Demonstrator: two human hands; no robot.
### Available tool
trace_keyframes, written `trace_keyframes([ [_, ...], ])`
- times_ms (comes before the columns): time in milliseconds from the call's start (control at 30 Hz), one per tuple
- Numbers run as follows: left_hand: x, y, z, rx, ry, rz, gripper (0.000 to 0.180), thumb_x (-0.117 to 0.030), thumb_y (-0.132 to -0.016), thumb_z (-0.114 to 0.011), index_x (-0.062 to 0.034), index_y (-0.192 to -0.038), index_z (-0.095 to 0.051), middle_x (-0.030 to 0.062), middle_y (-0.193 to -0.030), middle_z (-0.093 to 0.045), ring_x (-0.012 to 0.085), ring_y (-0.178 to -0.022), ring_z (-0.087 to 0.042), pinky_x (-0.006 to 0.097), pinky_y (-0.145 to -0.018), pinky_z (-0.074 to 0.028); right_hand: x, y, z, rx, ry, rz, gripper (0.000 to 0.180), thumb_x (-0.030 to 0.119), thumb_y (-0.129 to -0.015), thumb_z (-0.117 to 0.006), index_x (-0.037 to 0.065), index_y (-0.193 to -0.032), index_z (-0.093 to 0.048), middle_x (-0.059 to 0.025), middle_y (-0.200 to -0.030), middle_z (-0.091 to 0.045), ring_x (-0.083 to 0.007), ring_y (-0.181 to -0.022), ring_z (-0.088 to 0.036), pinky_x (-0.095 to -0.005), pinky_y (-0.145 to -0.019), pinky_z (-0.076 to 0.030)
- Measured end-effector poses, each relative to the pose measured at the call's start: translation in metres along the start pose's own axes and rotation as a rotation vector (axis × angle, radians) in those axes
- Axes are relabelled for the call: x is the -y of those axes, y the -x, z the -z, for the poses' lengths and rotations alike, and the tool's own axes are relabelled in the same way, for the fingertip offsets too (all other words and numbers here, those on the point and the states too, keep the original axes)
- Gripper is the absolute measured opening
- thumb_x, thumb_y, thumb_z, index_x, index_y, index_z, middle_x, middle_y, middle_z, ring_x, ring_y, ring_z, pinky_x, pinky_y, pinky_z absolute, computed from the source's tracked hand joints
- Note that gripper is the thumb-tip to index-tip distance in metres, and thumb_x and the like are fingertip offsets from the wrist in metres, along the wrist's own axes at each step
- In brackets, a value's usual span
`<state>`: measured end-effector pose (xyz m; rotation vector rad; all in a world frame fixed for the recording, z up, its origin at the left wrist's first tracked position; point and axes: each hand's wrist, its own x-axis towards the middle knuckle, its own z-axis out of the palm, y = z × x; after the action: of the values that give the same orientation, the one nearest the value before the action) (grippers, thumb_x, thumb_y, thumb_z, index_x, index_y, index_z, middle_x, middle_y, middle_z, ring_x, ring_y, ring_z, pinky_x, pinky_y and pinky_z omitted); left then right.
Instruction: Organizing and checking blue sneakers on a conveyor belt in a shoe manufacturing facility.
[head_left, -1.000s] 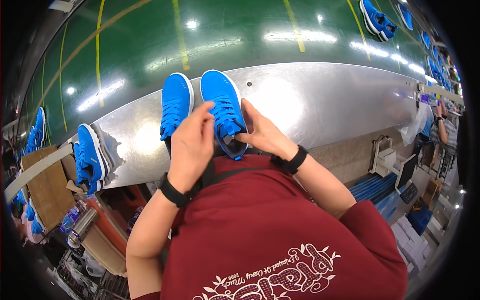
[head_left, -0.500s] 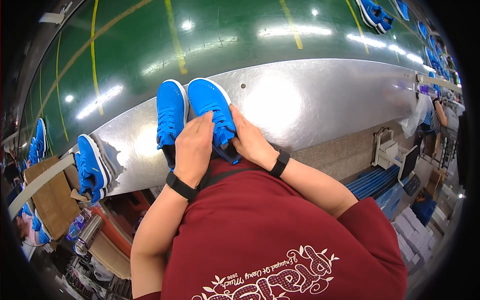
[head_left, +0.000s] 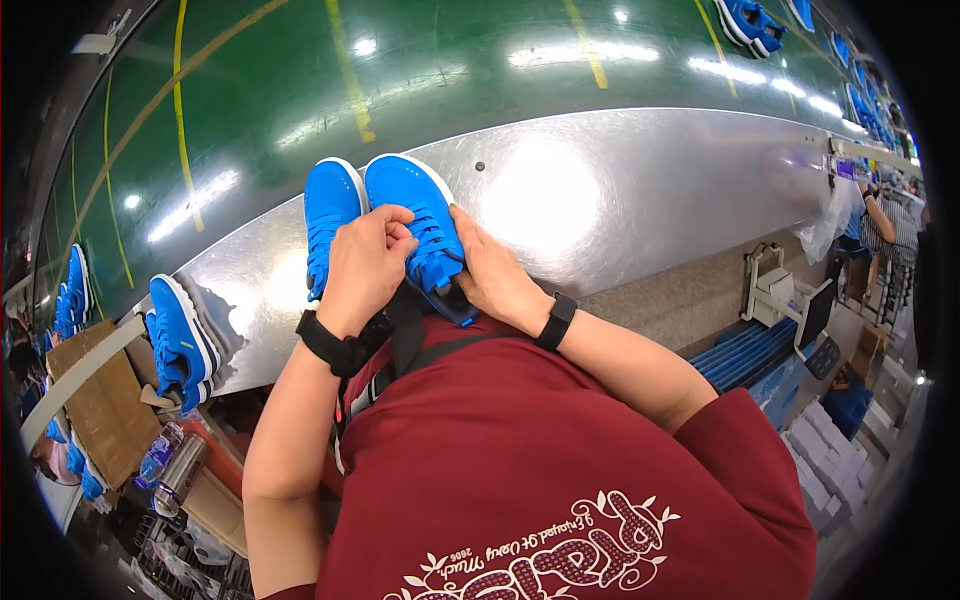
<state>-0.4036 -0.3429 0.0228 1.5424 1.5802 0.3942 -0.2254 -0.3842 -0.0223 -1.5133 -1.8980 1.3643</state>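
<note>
Two blue sneakers with white soles lie side by side in front of me, toes pointing away: the left sneaker (head_left: 332,195) and the right sneaker (head_left: 408,185). My right hand (head_left: 492,270) is wrapped along the outer side of the right sneaker, steadying it near the collar. Over the left sneaker's rear part hangs my left hand (head_left: 368,262), its fingers curled into a pinch at the edge of the right sneaker's blue laces (head_left: 432,240). Whatever may be between those fingertips is too small to make out. The left sneaker's heel is hidden behind my left hand.
A metal ledge (head_left: 660,170) runs along a green conveyor belt (head_left: 450,60) with yellow lines. Another blue sneaker (head_left: 180,335) stands at the ledge's left end, near a cardboard sheet (head_left: 105,400). More blue shoes (head_left: 750,28) sit at the far right. A person (head_left: 885,225) stands beyond.
My left hand has drawn back left from the right sneaker's laces, its fingers curling more tightly. My right hand stays on the right sneaker.
</note>
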Motion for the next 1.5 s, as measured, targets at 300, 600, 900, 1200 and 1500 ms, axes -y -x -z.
trace_keyframes([
  [300,-0.012,-0.009,-0.001,0.052,-0.126,-0.029,0.023,-0.016,-0.078,-0.071,-0.0017,-0.089,-0.056,0.0109,-0.072,-0.062,0.0282,-0.071,-0.063,0.036,-0.062,-0.049,-0.002,-0.002,-0.003,-0.054,0.012,-0.011,0.07,0.003,-0.079,-0.06,-0.001,-0.139,-0.025,-0.0298,-0.127,-0.047,-0.0462,-0.11,-0.051,-0.0468,-0.09,-0.046],
  [600,-0.012,0.029,-0.015,-0.171,-0.337,-0.346,0.032,-0.001,-0.084,-0.059,0.0018,-0.116,-0.057,0.0204,-0.101,-0.063,0.0352,-0.091,-0.062,0.039,-0.079,-0.05,-0.005,0.0,-0.007,-0.085,0.051,-0.003,0.067,0.002,-0.08,-0.058,-0.003,-0.139,-0.026,-0.0299,-0.128,-0.046,-0.0455,-0.11,-0.051,-0.0457,-0.09,-0.046],
  [900,-0.019,-0.002,0.001,-0.043,-0.202,0.045,0.036,-0.01,-0.079,-0.07,-0.0006,-0.113,-0.062,0.0104,-0.083,-0.069,0.0221,-0.071,-0.065,0.033,-0.065,-0.051,0.005,-0.003,0.0,-0.028,0.006,-0.044,0.058,-0.002,-0.081,-0.051,-0.01,-0.134,-0.029,-0.0327,-0.13,-0.042,-0.0445,-0.12,-0.045,-0.0432,-0.099,-0.042],
  [1200,-0.017,-0.005,0.003,0.071,0.124,0.273,0.046,-0.008,-0.076,-0.075,0.0041,-0.117,-0.058,0.0048,-0.077,-0.063,0.0097,-0.065,-0.057,0.023,-0.061,-0.049,0.005,-0.009,0.004,-0.001,0.014,-0.002,0.063,-0.007,-0.076,-0.052,-0.01,-0.135,-0.029,-0.0324,-0.132,-0.042,-0.042,-0.125,-0.042,-0.0418,-0.101,-0.041],
  [1500,0.004,-0.016,0.019,0.255,0.673,0.46,0.051,-0.005,-0.081,-0.069,0.0047,-0.126,-0.048,-0.0012,-0.079,-0.057,0.0054,-0.071,-0.053,0.02,-0.066,-0.044,0.004,-0.01,0.002,-0.053,-0.006,0.03,0.067,-0.011,-0.073,-0.053,-0.01,-0.135,-0.029,-0.0323,-0.131,-0.043,-0.0426,-0.124,-0.043,-0.0425,-0.1,-0.042],
])
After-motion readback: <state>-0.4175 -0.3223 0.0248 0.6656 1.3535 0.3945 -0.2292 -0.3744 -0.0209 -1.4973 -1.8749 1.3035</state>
